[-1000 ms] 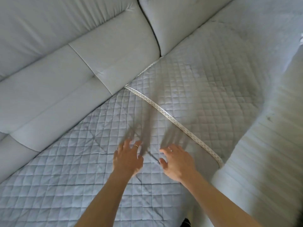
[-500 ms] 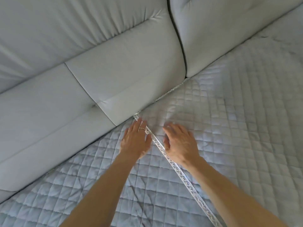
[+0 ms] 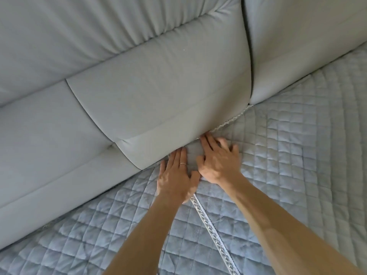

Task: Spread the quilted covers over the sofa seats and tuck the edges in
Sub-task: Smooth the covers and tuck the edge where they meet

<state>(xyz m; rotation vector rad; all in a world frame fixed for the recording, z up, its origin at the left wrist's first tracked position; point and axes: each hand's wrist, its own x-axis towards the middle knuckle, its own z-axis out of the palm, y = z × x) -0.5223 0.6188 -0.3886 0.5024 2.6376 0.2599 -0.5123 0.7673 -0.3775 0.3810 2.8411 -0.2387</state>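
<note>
Mostly flat, blue-grey quilted cover, braid-edged.

Left hand: flat, palm down, fingers straight and together.
Right hand: flat, palm down, fingers slightly spread, just beside the left.
Forearms: bare, both reaching forward.

Braided trim vanishes beneath the left hand, whose fingers end hidden under the back cushion.
</note>
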